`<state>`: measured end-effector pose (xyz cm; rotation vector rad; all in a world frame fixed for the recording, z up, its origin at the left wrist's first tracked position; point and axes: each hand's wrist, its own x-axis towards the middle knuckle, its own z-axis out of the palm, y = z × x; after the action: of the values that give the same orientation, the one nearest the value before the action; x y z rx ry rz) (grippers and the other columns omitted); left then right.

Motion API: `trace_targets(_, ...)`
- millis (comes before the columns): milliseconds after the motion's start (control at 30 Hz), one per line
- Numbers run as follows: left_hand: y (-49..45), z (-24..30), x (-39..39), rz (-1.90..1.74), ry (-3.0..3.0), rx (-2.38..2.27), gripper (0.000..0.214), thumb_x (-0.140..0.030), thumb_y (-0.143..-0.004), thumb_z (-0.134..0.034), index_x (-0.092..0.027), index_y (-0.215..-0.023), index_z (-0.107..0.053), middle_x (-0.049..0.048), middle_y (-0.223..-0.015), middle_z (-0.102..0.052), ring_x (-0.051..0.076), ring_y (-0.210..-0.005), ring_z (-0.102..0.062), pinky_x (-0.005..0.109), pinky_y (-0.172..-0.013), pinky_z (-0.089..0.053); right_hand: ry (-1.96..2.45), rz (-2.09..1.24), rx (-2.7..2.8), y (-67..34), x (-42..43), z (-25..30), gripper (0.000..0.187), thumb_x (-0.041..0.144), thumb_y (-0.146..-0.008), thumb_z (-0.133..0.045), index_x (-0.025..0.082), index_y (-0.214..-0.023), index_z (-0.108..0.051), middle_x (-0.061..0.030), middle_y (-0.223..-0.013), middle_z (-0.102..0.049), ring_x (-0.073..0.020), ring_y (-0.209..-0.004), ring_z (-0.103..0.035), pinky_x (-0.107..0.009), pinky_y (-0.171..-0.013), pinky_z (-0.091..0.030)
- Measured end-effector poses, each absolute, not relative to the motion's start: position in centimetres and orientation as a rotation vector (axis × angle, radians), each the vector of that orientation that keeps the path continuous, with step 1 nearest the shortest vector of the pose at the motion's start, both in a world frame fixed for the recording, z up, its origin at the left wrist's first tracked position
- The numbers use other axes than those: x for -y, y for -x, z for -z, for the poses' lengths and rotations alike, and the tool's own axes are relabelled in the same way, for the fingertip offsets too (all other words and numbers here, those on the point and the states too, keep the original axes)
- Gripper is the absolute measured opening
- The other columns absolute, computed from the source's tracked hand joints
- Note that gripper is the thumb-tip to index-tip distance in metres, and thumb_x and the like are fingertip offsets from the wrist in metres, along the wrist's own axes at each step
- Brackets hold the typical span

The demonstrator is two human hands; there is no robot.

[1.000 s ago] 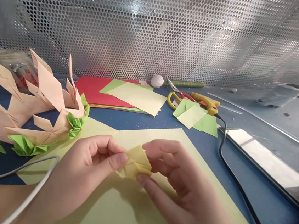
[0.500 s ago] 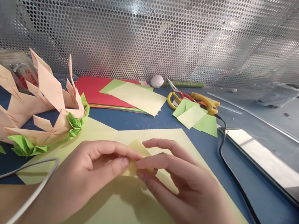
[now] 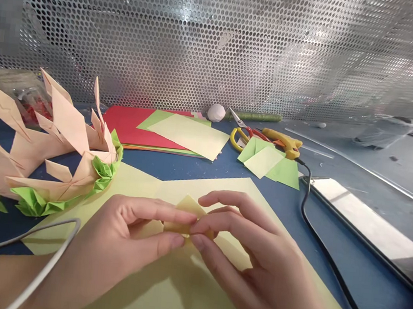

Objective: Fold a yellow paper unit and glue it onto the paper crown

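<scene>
The small yellow paper (image 3: 188, 204) sits between both hands, above a large pale sheet (image 3: 163, 287). The left hand (image 3: 119, 243) holds it between nearly closed fingers; the right hand's (image 3: 261, 263) thumb and forefinger pinch its near edge. Uneven pressure could set a crooked crease, hard pulling might tear it, and the white cable (image 3: 45, 268) across the left forearm could snag.

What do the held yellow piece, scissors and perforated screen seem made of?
Yellow piece: probably matte paper, thin and straight-edged. Scissors: blades likely polished metal, silvery; smooth coloured handles, probably plastic. Perforated screen: grey and glinting, likely metal, possibly coated plastic.
</scene>
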<state>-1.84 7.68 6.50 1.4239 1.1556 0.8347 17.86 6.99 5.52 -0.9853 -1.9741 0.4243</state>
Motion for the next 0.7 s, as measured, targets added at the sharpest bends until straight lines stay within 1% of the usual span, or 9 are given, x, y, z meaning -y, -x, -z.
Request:
trace_targets(133, 1.69, -6.67, -7.76, -0.82, -1.377, -1.113, 0.016, -0.038, -0.077, -0.081, -0.036, -0.093, -0.082, -0.0042, -0.098, -0.082, 0.019, -0.094, -0.075, 0.019, -0.082, -0.058, 0.953, -0.442, 2.014, -18.02, -6.9, -5.56, 0.011, 0.012, -0.089, -0.062, 0.021, -0.088, -0.067, -0.0037, -0.1, -0.069, -0.0104, -0.099, -0.067, -0.011, -0.085, -0.053)
trace_targets(200, 1.56, -6.69, -7.86, -0.84, -1.352, -1.115, 0.013, -0.037, -0.075, -0.083, -0.035, -0.087, -0.083, -0.0045, -0.096, -0.082, 0.019, -0.092, -0.076, 0.017, -0.08, -0.058, 0.953, -0.473, 2.005, -18.13, -6.81, -5.51, 0.009, 0.013, -0.089, -0.063, 0.021, -0.088, -0.067, -0.0024, -0.098, -0.068, -0.0096, -0.095, -0.067, -0.011, -0.083, -0.053)
trace_targets(267, 1.47, -6.64, -7.89, -0.87, -1.351, -1.124, 0.01, -0.033, -0.072, -0.085, -0.037, -0.082, -0.082, -0.0063, -0.093, -0.082, 0.018, -0.09, -0.076, 0.017, -0.082, -0.058, 0.935, -0.523, 1.986, -18.11, -6.71, -5.44, 0.01, 0.011, -0.089, -0.063, 0.021, -0.088, -0.066, -0.0009, -0.095, -0.066, -0.008, -0.086, -0.067, -0.011, -0.077, -0.053)
trace_targets(367, 1.53, -6.48, -7.7, -0.865, -1.377, -1.107, 0.012, -0.028, -0.074, -0.083, -0.037, -0.082, -0.082, -0.0062, -0.091, -0.082, 0.019, -0.089, -0.076, 0.022, -0.086, -0.059, 0.911, -0.607, 1.943, -17.8, -6.61, -5.33, 0.013, 0.008, -0.088, -0.061, 0.021, -0.087, -0.062, 0.0021, -0.083, -0.063, -0.0073, -0.073, -0.065, -0.013, -0.067, -0.053)
trace_targets(467, 1.73, -6.32, -7.46, -0.828, -1.396, -1.098, 0.017, -0.028, -0.079, -0.077, -0.038, -0.092, -0.082, -0.0041, -0.102, -0.081, 0.023, -0.098, -0.075, 0.03, -0.091, -0.058, 0.921, -0.663, 1.874, -17.45, -6.54, -5.22, 0.016, 0.007, -0.087, -0.059, 0.023, -0.087, -0.056, 0.0042, -0.076, -0.061, -0.0089, -0.067, -0.062, -0.017, -0.06, -0.053)
trace_targets(533, 1.83, -6.33, -7.43, -0.826, -1.395, -1.099, 0.019, -0.028, -0.08, -0.076, -0.037, -0.096, -0.081, -0.0027, -0.106, -0.08, 0.025, -0.102, -0.074, 0.034, -0.093, -0.058, 0.925, -0.676, 1.859, -17.34, -6.49, -5.16, 0.018, 0.006, -0.087, -0.057, 0.024, -0.088, -0.054, 0.0038, -0.077, -0.06, -0.0099, -0.067, -0.062, -0.019, -0.06, -0.053)
trace_targets(600, 1.82, -6.46, -7.5, -0.825, -1.405, -1.088, 0.017, -0.029, -0.081, -0.075, -0.035, -0.095, -0.082, -0.0011, -0.104, -0.081, 0.026, -0.101, -0.074, 0.034, -0.094, -0.057, 0.921, -0.669, 1.878, -17.31, -6.46, -5.13, 0.02, 0.004, -0.087, -0.055, 0.024, -0.089, -0.053, 0.0036, -0.08, -0.06, -0.0098, -0.069, -0.062, -0.019, -0.061, -0.053)
trace_targets(700, 1.65, -6.8, -7.61, -0.811, -1.438, -1.076, 0.015, -0.025, -0.082, -0.07, -0.032, -0.089, -0.082, -0.0004, -0.097, -0.081, 0.023, -0.096, -0.075, 0.031, -0.09, -0.057, 0.898, -0.645, 1.911, -17.33, -6.53, -5.21, 0.025, 0.001, -0.086, -0.054, 0.025, -0.092, -0.052, 0.0045, -0.081, -0.06, -0.0083, -0.069, -0.06, -0.016, -0.062, -0.052)
